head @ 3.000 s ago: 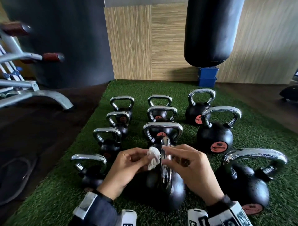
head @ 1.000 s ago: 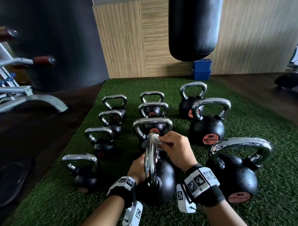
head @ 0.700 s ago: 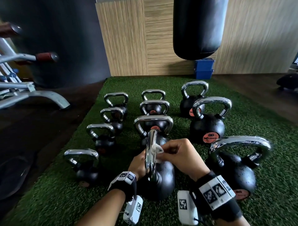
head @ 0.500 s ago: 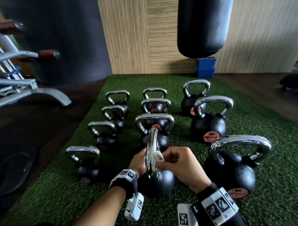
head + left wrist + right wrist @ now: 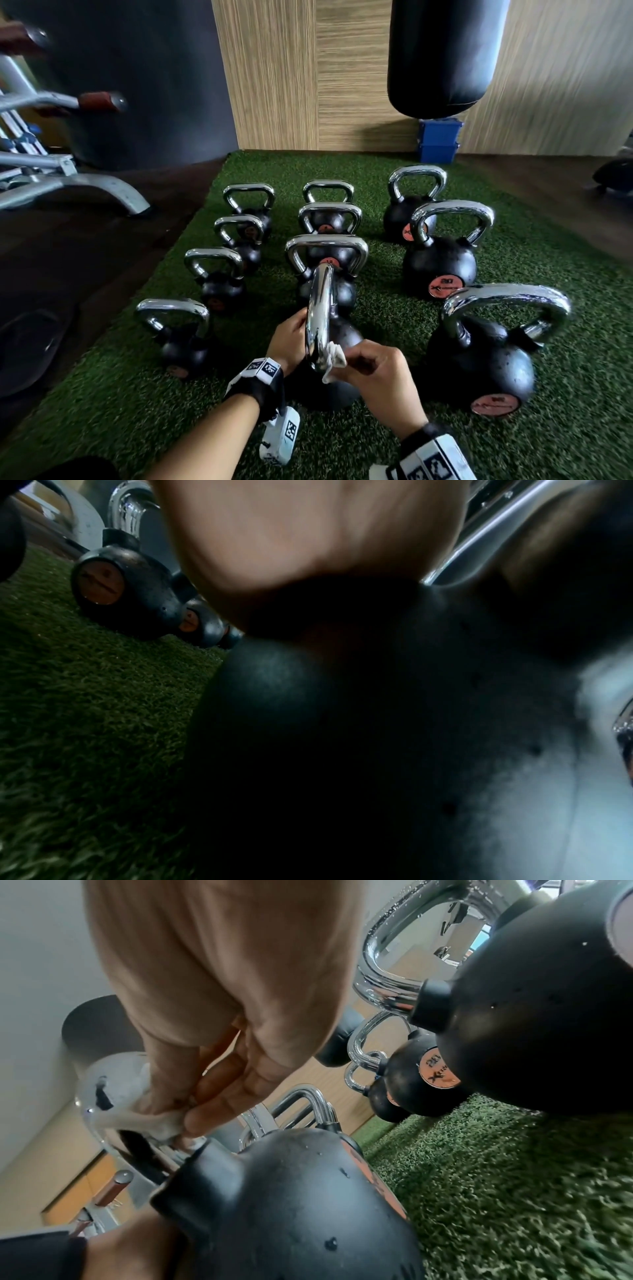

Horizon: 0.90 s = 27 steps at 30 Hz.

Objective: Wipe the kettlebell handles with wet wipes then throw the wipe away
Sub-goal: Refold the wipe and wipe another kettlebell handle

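A black kettlebell [image 5: 342, 342] stands on the turf just in front of me, its chrome handle [image 5: 318, 308] seen edge-on. My right hand [image 5: 346, 363] pinches a crumpled white wipe [image 5: 334, 359] against the near, lower bend of that handle. The right wrist view shows the fingertips [image 5: 202, 1121] pressing the wipe [image 5: 150, 1123] onto the chrome just above the ball [image 5: 291, 1204]. My left hand [image 5: 289, 334] lies against the kettlebell's left side, its fingers hidden behind the handle. In the left wrist view only a blurred palm [image 5: 308, 534] shows over the dark ball [image 5: 342, 723].
Several more kettlebells stand in rows on the green turf [image 5: 394, 308], a large one [image 5: 479, 363] close on my right. A black punching bag [image 5: 442, 54] hangs over a blue bin [image 5: 440, 140] at the back. A grey bench frame [image 5: 68, 181] stands on the dark floor to the left.
My right hand has slid the wipe from the top of the handle down its near side towards the ball. The left hand has stayed against the kettlebell's left side.
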### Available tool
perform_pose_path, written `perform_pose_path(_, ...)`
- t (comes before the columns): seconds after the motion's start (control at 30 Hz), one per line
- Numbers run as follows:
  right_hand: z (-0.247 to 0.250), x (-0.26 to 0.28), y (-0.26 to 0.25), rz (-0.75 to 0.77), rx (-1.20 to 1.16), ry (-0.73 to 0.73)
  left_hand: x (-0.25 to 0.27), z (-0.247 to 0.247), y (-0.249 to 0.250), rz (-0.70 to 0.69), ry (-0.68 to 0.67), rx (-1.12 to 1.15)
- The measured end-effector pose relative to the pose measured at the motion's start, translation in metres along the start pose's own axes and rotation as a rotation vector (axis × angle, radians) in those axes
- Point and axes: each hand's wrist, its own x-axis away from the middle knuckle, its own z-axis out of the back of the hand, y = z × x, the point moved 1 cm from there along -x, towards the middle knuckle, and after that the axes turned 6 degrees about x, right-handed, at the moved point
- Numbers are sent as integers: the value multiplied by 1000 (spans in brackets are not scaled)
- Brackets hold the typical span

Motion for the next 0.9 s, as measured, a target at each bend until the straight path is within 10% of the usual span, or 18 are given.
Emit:
perform_pose_path(0.33, 19, -67, -19, 231, 317, -550, 8, -2, 7, -6, -6, 18)
perform_pose_path(0.9, 7, -89, -8, 130, -167, -734, 5, -3, -1, 48, 18, 203)
